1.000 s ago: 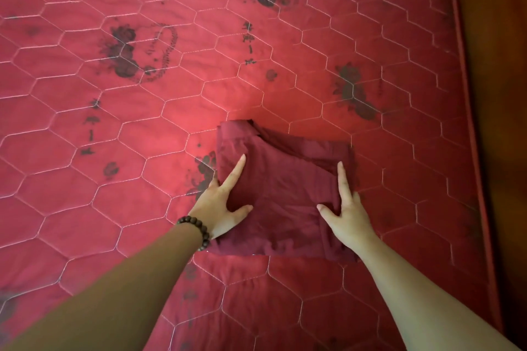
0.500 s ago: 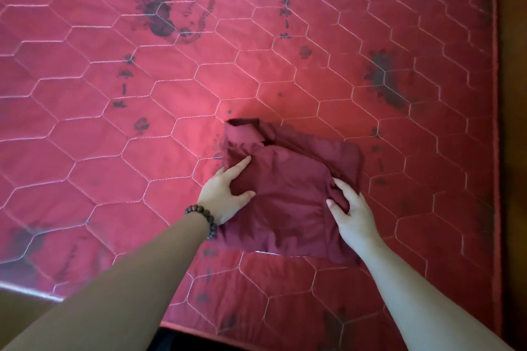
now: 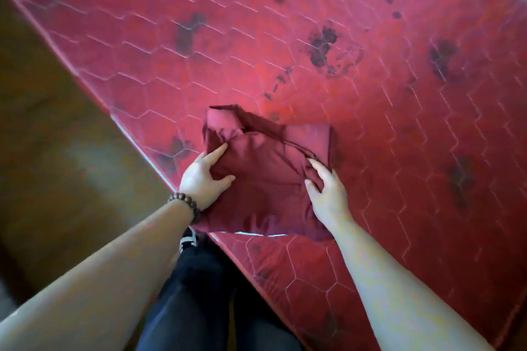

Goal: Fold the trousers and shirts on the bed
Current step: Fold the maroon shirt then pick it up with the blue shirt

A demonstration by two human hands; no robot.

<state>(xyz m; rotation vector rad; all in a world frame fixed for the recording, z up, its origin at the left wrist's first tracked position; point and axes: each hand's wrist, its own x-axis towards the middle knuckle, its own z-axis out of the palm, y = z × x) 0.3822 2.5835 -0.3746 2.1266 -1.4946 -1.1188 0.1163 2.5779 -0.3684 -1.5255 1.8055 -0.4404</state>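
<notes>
The folded garment (image 3: 271, 177) is dark maroon and lies at the near corner of the bed (image 3: 370, 94). Its near edge reaches the bed's edge and slightly overhangs the corner. The fabric forms a roughly square bundle. A thicker fold, possibly a collar or waistband, stands up at its far left corner. Whether the garment is a shirt or trousers cannot be determined.

The left hand (image 3: 204, 177) grips the left side of the bundle. The forefinger extends along the top surface, the thumb presses into the cloth from the near side, and the remaining fingers are hidden under the edge. A bracelet (image 3: 186, 204) of dark wooden beads circles the left wrist.

The right hand (image 3: 328, 191) grips the right side of the bundle. The fingers curl over a ridge of bunched cloth and the thumb pinches the fabric from the left. Both forearms are bare.

The bed surface is a red quilted cover with pale hexagon stitching and scattered dark printed marks. The far portion of the cover is blurred.

To the left of the bed, the floor (image 3: 57, 137) appears brown and glossy. The person's dark trousers (image 3: 199, 293) show between the forearms, just beside the bed's corner.
</notes>
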